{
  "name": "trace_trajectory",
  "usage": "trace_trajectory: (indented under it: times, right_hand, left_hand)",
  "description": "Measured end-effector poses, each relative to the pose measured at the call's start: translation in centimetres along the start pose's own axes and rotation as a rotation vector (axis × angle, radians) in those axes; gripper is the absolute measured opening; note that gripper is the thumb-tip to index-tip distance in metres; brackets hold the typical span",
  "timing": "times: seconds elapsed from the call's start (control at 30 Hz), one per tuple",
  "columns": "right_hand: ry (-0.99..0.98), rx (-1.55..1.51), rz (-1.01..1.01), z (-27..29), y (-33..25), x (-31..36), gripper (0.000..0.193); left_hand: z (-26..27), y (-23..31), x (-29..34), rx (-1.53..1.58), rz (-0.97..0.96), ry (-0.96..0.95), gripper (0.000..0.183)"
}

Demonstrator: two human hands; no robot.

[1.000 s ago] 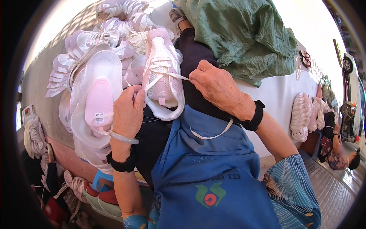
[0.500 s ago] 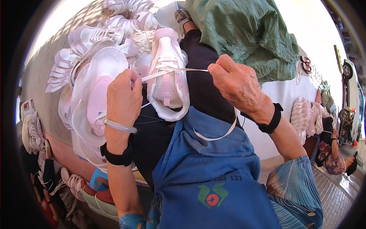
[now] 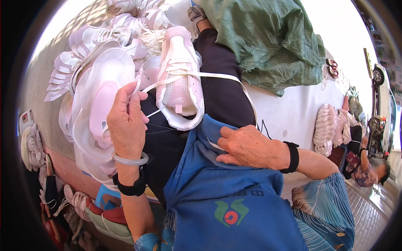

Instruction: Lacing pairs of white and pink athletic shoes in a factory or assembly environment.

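A pink and white shoe upper [image 3: 178,92] rests on my black-trousered lap, toe pointing away, with a white shoelace [image 3: 220,75] threaded through its upper eyelets. Left of the shoe, my left hand [image 3: 127,121] is closed in a pinch on one part of the lace. My right hand [image 3: 251,147] is low over the blue apron [image 3: 234,184], thumb and fingers closed on the lace's other end, whose tip sticks out toward the shoe. Between shoe and right hand the lace curves loosely over my thigh.
Stacked shoe uppers and pale shells [image 3: 102,92] lie close by my left arm, with more uppers [image 3: 119,25] beyond. A crumpled green sack [image 3: 268,42] covers the far right. Other people sit at the lower left and far right; pale shoe parts [image 3: 326,129] lie near the latter.
My right hand has come down from beside the shoe to the apron, and the lace on that side has gone from taut to slack. My left hand has shifted slightly down and left.
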State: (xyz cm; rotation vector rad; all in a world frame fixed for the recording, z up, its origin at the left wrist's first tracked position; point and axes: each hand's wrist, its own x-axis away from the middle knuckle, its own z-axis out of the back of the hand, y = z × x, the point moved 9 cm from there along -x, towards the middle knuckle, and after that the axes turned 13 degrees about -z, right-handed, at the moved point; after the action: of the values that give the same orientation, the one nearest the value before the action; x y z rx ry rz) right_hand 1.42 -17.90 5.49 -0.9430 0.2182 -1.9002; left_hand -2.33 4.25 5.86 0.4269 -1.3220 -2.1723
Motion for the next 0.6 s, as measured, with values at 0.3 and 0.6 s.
trace_trajectory:
  times: [0.3, 0.6]
  right_hand:
    - [0.085, -0.009, -0.047, -0.2, 0.9, -0.1, 0.029]
    - [0.129, 0.084, -0.070, -0.9, 0.4, -1.0, 0.028]
  left_hand:
    - [-2.2, -1.1, 0.4, -0.285, -0.189, -0.132, 0.015]
    - [-1.5, -1.2, 0.0, -0.380, -0.141, -0.086, 0.025]
